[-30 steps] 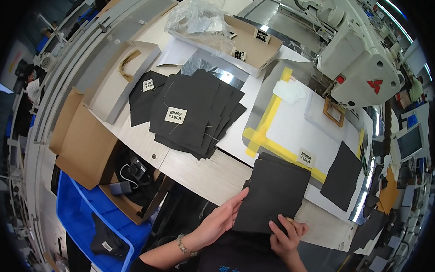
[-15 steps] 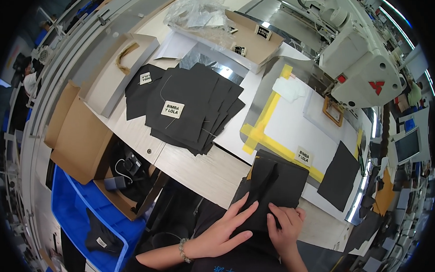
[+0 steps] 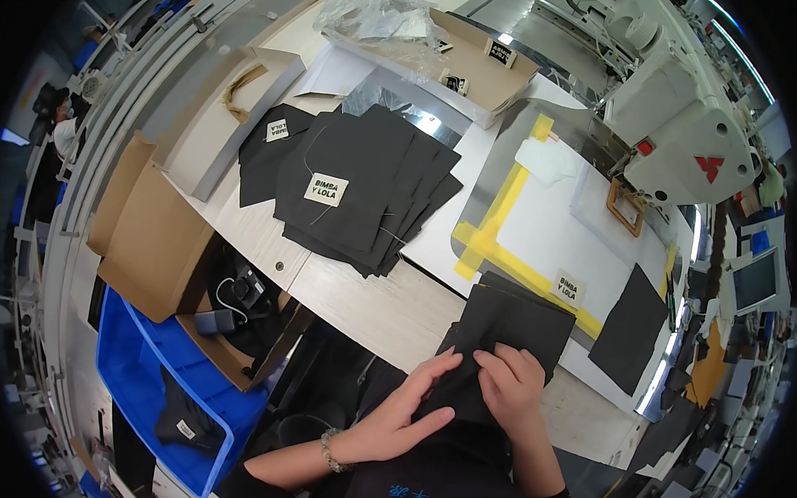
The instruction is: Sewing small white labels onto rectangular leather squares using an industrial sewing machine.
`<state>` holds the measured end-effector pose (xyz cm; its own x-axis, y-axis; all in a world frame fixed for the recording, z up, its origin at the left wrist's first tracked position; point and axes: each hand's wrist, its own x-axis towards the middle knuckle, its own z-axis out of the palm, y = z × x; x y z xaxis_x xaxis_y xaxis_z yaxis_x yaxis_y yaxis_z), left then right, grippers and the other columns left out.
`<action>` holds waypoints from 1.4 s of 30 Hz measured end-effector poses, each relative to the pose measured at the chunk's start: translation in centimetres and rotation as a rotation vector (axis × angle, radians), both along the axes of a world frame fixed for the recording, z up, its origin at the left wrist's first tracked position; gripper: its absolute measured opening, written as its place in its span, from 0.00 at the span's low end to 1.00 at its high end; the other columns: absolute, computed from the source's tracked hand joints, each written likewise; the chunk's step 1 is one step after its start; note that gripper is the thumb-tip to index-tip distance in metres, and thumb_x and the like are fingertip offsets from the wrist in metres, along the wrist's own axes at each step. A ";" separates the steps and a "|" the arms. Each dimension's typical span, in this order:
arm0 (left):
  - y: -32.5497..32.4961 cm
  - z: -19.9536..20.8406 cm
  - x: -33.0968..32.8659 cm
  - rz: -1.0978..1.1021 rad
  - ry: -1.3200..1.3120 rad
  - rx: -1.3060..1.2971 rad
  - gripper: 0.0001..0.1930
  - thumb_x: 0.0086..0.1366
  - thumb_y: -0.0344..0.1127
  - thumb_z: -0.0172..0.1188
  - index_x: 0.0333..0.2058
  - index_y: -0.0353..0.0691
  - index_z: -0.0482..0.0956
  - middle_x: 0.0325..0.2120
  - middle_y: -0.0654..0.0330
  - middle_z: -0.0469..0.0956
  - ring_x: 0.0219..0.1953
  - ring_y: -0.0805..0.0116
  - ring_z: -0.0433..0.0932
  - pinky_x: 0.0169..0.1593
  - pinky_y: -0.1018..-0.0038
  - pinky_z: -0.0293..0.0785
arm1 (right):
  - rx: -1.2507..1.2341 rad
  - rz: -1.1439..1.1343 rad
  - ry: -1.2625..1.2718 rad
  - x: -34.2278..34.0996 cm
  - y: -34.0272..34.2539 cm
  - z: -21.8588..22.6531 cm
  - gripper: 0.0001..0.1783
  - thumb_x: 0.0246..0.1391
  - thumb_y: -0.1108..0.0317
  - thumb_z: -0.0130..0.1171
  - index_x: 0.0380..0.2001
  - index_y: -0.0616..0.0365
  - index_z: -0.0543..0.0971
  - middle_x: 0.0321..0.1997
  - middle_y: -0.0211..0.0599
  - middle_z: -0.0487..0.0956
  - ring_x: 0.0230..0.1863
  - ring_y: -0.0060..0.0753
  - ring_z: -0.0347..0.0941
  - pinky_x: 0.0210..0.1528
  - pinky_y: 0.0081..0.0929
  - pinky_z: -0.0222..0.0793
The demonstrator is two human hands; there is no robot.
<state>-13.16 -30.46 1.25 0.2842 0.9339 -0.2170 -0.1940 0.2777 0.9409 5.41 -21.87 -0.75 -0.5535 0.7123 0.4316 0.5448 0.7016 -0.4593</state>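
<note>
A stack of dark fabric pieces [image 3: 526,322] lies at the table's front edge, close to my body. My left hand [image 3: 403,417] rests at the stack's left side, open, with fingers stretched out and thumb apart. On the stack's nearer part, my right hand [image 3: 514,387] has its fingers curled and pressed together at the top black piece, seemingly pinching it; the fingertips are partly hidden. Beyond the stack, a small pale label [image 3: 568,289] lies by yellow tape [image 3: 515,280] on a white sheet. A single black piece [image 3: 630,330] lies to the right.
A fanned pile of black pieces [image 3: 349,229] with a label on top occupies the table's middle. Behind it stands a cardboard tray [image 3: 498,83] with labels and clear plastic. A white machine head [image 3: 675,125] overhangs the right. At lower left are an open carton [image 3: 143,231] and blue bin [image 3: 127,381].
The raised fold in the top black piece has flattened. My right hand has moved slightly up and left, its fingers more curled. The whole view has shifted a little.
</note>
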 end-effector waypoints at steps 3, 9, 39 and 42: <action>0.3 -0.9 -0.7 0.174 -0.273 -0.114 0.29 0.70 0.25 0.47 0.66 0.40 0.50 0.67 0.52 0.54 0.61 0.73 0.63 0.63 0.73 0.59 | -0.044 -0.048 0.102 0.4 -0.1 -0.4 0.18 0.31 0.82 0.64 0.31 0.55 0.81 0.30 0.35 0.76 0.22 0.33 0.69 0.24 0.26 0.64; 0.9 -1.5 -2.2 0.230 -0.420 -0.361 0.26 0.72 0.29 0.44 0.66 0.44 0.51 0.62 0.48 0.64 0.57 0.65 0.71 0.61 0.71 0.66 | -0.293 -0.118 0.337 0.7 -0.2 0.1 0.11 0.39 0.89 0.54 0.23 0.60 0.76 0.19 0.36 0.71 0.20 0.29 0.66 0.21 0.22 0.57; 0.4 0.2 1.5 -0.457 0.114 0.294 0.46 0.60 0.29 0.56 0.70 0.37 0.34 0.71 0.44 0.28 0.73 0.51 0.32 0.71 0.57 0.38 | -0.790 0.004 0.360 5.7 -3.4 0.7 0.38 0.45 0.63 0.72 0.57 0.61 0.67 0.58 0.46 0.74 0.57 0.44 0.73 0.59 0.37 0.67; 0.7 0.1 1.4 -0.461 0.142 0.316 0.46 0.59 0.29 0.55 0.70 0.39 0.36 0.71 0.44 0.29 0.73 0.50 0.33 0.71 0.55 0.38 | -0.673 0.071 0.197 6.5 -4.7 0.6 0.48 0.35 0.54 0.79 0.59 0.60 0.66 0.60 0.46 0.72 0.61 0.47 0.69 0.63 0.46 0.61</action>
<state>-11.71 -29.72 1.34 0.6661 0.7457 -0.0129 0.0143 0.0045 0.9999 11.88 -26.60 -0.14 -0.5650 0.8251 0.0070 0.3702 0.2611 -0.8915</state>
